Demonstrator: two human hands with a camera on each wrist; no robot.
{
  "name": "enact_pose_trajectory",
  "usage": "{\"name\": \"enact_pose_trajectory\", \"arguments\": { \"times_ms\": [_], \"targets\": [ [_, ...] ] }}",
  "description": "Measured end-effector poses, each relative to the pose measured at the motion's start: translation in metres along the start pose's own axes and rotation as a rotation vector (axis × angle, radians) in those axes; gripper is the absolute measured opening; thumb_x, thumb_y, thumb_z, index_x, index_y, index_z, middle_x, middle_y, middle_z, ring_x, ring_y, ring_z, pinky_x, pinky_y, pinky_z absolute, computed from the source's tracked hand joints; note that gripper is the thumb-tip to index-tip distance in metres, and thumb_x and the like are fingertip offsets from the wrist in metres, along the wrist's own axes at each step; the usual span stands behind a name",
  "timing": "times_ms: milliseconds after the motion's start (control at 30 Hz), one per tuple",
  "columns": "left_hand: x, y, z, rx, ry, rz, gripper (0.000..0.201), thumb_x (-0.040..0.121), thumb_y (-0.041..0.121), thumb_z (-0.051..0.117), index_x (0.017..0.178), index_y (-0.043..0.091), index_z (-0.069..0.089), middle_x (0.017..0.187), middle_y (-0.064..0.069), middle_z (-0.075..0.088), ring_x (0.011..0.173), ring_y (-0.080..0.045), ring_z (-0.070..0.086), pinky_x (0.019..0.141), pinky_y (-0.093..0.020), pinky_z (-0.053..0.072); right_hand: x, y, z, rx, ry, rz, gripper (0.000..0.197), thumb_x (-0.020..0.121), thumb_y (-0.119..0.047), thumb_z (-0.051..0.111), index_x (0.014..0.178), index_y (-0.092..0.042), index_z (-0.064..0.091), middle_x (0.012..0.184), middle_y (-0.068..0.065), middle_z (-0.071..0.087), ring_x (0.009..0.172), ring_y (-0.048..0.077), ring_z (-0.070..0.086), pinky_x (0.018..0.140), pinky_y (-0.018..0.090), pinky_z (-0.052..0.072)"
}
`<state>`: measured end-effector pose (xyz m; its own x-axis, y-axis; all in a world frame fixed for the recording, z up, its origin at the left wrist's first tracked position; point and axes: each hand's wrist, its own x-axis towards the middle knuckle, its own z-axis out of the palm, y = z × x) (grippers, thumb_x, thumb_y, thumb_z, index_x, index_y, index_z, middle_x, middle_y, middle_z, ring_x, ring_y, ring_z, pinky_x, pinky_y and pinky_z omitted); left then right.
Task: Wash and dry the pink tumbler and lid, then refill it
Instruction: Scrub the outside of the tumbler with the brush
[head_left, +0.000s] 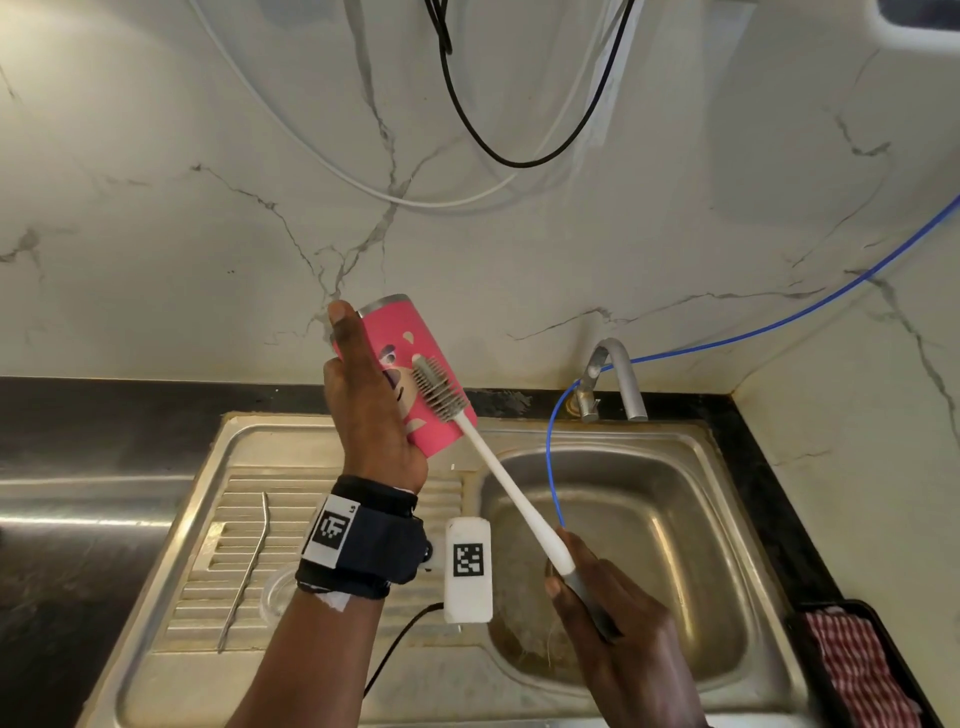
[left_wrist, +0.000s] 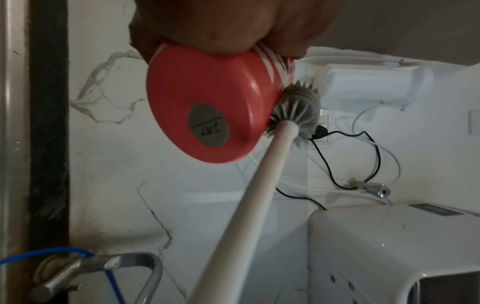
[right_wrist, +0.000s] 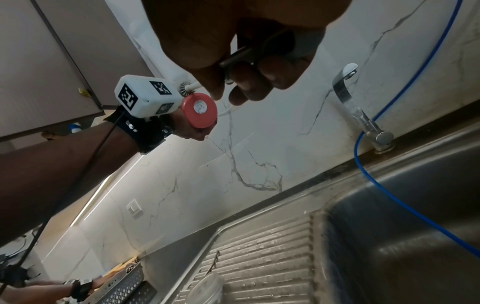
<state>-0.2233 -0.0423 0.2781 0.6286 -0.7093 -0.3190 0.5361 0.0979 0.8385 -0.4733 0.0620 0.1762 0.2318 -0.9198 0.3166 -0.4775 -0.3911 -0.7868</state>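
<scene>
My left hand (head_left: 363, 395) grips the pink tumbler (head_left: 415, 358) above the sink's drainboard, mouth tilted up and away, base toward me. The base (left_wrist: 207, 111) shows a grey sticker. My right hand (head_left: 597, 592) holds the grey end of a long white bottle brush (head_left: 509, 488); its grey bristle head (head_left: 439, 387) lies against the tumbler's outer side. In the left wrist view the bristles (left_wrist: 296, 113) touch the tumbler near its base. A clear lid (head_left: 278, 592) lies on the drainboard, partly hidden by my left wrist.
A steel sink (head_left: 623, 519) lies below, with a tap (head_left: 613, 379) at its back and a blue hose (head_left: 556, 467) hanging into the basin. A metal straw (head_left: 249, 566) rests on the ribbed drainboard (head_left: 208, 571). A black tray with a red checked cloth (head_left: 857, 660) sits right.
</scene>
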Motion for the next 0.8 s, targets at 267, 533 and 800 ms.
{"name": "enact_pose_trajectory", "arguments": {
  "times_ms": [267,533,800],
  "targets": [
    [0.002,0.004,-0.005,-0.035,-0.017,-0.009,0.057,0.094,0.083,0.047,0.104,0.029,0.063,0.113,-0.005,0.065,0.101,-0.033,0.07,0.097,-0.064,0.059,-0.005,0.001,-0.004,0.029,0.006,0.015,0.056,0.088,-0.028,0.074,0.141,-0.041,0.06,0.1,-0.016,0.072,0.077,0.001,0.069,0.07,0.009,0.049],
    [-0.002,0.014,-0.006,-0.051,-0.002,-0.046,0.054,0.097,0.079,0.046,0.118,0.033,0.066,0.116,-0.004,0.074,0.111,-0.034,0.075,0.092,-0.056,0.063,-0.015,0.001,-0.008,0.014,-0.008,-0.001,0.052,0.09,-0.037,0.074,0.139,-0.045,0.061,0.107,-0.017,0.074,0.084,-0.003,0.07,0.078,0.007,0.049],
    [-0.007,0.002,-0.007,0.029,-0.154,-0.074,0.062,0.086,0.082,0.06,0.118,0.03,0.068,0.118,-0.016,0.076,0.114,-0.041,0.074,0.095,-0.06,0.061,-0.004,-0.013,-0.006,-0.067,-0.046,-0.045,0.061,0.093,-0.036,0.068,0.15,-0.045,0.048,0.112,-0.021,0.068,0.078,-0.006,0.067,0.071,0.005,0.049]
  ]
}}
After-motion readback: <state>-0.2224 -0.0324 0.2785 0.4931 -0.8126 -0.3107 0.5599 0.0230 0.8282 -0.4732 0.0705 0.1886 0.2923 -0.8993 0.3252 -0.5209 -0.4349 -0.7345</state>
